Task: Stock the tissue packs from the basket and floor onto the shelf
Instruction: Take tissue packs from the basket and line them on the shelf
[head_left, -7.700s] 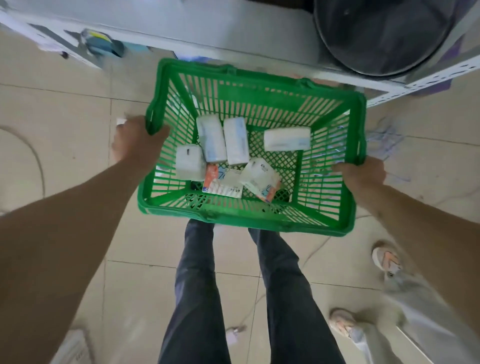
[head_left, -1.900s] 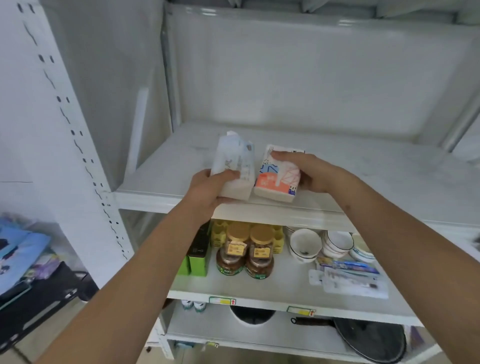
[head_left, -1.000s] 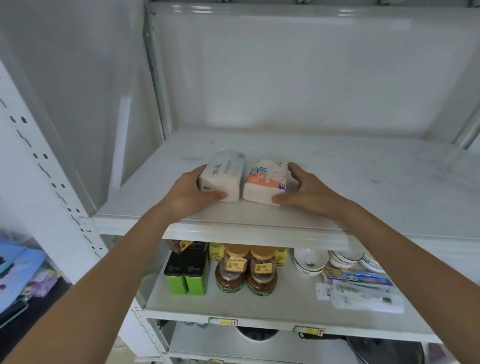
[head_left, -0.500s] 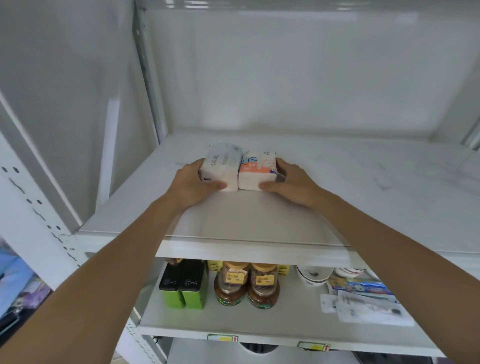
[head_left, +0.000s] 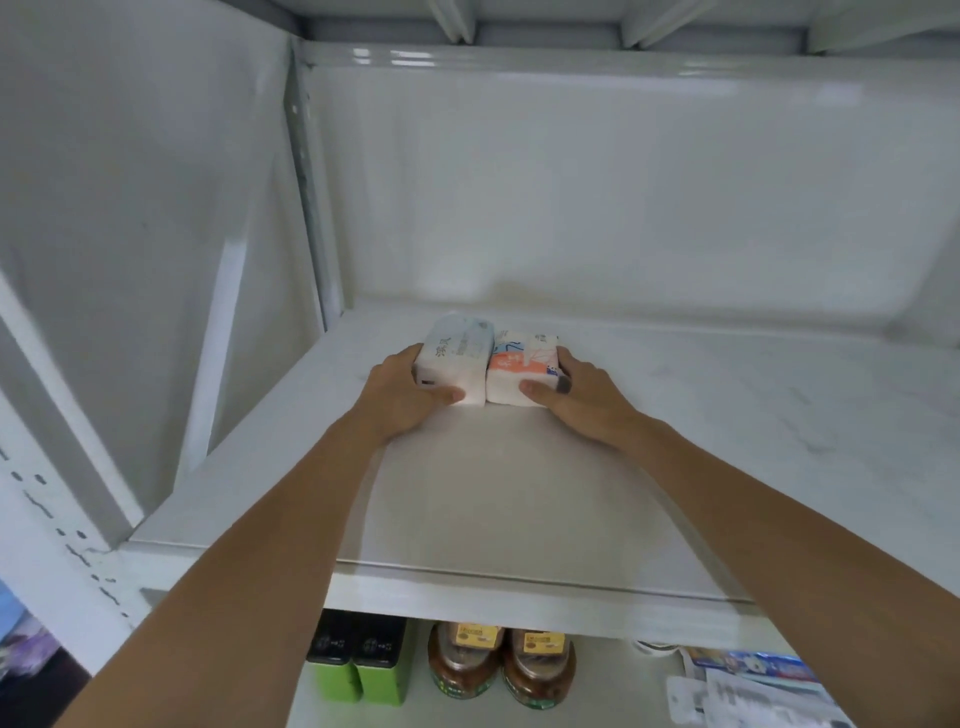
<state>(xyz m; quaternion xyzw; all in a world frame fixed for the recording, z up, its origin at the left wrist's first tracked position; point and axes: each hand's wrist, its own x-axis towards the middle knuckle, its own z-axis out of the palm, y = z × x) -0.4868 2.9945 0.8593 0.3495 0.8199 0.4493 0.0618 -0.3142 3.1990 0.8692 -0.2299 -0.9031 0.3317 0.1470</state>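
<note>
Pushed deeper onto the shelf (head_left: 727, 415) than half a second before: pale blue pack (head_left: 457, 358) gripped in left hand (head_left: 400, 400), orange-patterned pack (head_left: 522, 371) in right hand (head_left: 582, 400), touching side by side between curled fingers (head_left: 535, 387). Nearly placed; release left.

Shelf (head_left: 727, 415) bare right of packs (head_left: 488, 364).

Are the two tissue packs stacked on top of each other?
No, the pale blue pack and the orange-printed pack sit side by side, touching, flat on the shelf.
</note>
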